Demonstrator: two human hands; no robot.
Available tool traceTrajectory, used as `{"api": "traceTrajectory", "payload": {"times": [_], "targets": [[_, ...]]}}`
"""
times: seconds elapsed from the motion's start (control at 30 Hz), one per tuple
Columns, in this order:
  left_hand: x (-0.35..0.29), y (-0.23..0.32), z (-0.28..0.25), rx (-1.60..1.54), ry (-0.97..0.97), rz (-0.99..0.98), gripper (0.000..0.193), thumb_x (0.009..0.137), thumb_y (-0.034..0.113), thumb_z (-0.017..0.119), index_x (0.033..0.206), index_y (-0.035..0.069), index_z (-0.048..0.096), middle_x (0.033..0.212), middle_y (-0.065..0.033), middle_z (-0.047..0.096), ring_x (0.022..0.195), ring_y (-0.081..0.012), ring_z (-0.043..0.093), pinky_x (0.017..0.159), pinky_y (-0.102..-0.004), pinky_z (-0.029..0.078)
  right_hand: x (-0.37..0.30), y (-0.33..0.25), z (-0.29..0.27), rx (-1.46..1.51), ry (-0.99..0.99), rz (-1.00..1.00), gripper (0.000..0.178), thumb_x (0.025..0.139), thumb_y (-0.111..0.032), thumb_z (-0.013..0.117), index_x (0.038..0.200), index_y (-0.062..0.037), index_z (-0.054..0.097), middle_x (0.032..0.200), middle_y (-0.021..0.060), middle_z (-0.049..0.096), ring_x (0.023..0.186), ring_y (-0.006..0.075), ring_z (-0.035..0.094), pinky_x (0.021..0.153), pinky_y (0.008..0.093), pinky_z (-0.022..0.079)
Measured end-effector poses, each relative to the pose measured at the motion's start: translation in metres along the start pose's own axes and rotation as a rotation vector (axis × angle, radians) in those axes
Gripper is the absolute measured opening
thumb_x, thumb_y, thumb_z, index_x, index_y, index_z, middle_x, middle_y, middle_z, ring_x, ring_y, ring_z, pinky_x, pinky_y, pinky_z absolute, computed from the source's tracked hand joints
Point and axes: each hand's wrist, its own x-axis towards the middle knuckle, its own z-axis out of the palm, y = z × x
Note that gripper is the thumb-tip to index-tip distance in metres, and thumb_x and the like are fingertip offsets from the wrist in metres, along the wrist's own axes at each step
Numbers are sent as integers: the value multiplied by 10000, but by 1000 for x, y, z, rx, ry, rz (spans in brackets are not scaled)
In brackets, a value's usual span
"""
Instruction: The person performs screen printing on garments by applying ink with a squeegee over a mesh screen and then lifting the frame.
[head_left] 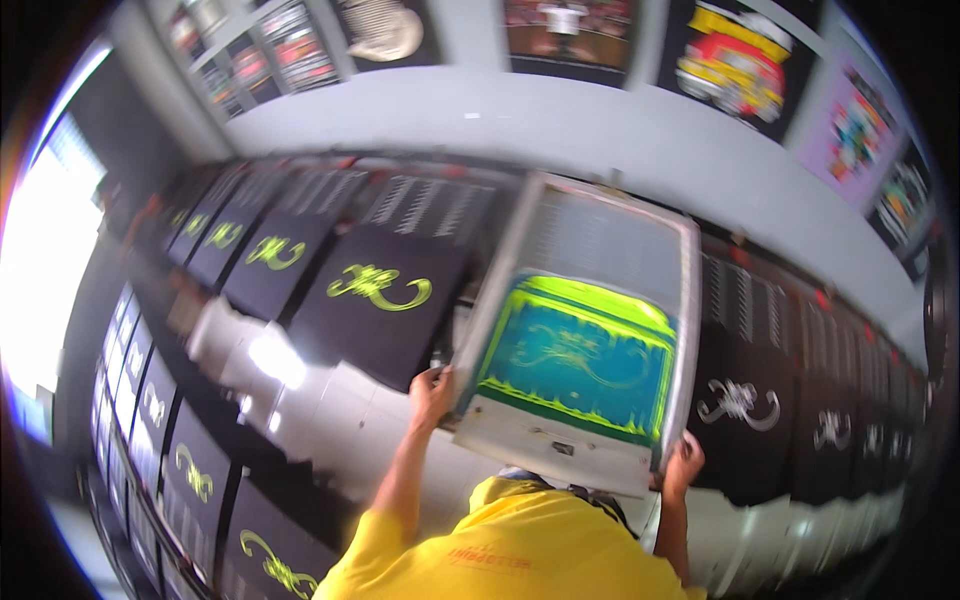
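A screen printing frame (pixel 690 310) with pale rails lies tilted in front of me. Its teal mesh (pixel 540 375) carries a scroll-shaped design and is ringed by neon yellow ink (pixel 590 297), thickest along the far side. My left hand (pixel 429 397) is closed at the frame's left edge, near its front corner. At the right front corner, my right hand (pixel 683 461) is closed on the rail. The fingers of both hands are partly hidden and a little blurred. Whatever lies directly beneath the frame is covered by it.
Left of the frame, dark fabric panels (pixel 345 325) bear neon yellow scroll prints. Dark panels with white prints (pixel 748 455) run along the right. More printed panels (pixel 195 480) stand in a row at lower left. Pictures (pixel 570 45) hang on the pale wall behind.
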Motion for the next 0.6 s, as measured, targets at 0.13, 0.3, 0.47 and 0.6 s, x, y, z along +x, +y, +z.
{"api": "traceTrajectory", "payload": {"times": [0.13, 0.3, 0.47, 0.6], "targets": [[0, -27, 1, -110, -11, 84, 376, 923, 308, 592, 845, -50, 674, 612, -92, 609, 550, -151, 527, 540, -372, 425, 3, -1, 15, 106, 2, 26, 226, 863, 2, 586, 1058, 70, 676, 881, 93, 687, 800, 115, 591, 733, 263, 476], [-6, -23, 8, -164, -34, 110, 344, 921, 273, 589, 880, -59, 670, 625, -97, 606, 579, -154, 546, 568, -327, 444, 3, 6, 12, 162, 44, 4, 219, 850, 1, 608, 1043, 71, 683, 801, 24, 627, 709, 66, 476, 638, 237, 415], [-3, -47, 21, -369, -123, 6, 372, 928, 296, 594, 958, -65, 675, 729, -109, 632, 714, -142, 601, 656, -309, 468, -1, 8, 2, 17, 119, -23, 218, 830, -4, 626, 1027, 45, 703, 782, 11, 604, 680, 69, 449, 606, 243, 398], [3, -41, 12, -206, -165, 53, 387, 928, 325, 580, 989, -42, 687, 764, -114, 660, 721, -163, 609, 683, -325, 482, -7, 3, -4, 24, 133, -45, 224, 830, 11, 619, 1035, 49, 701, 803, 16, 623, 684, 76, 452, 625, 239, 401]]}}
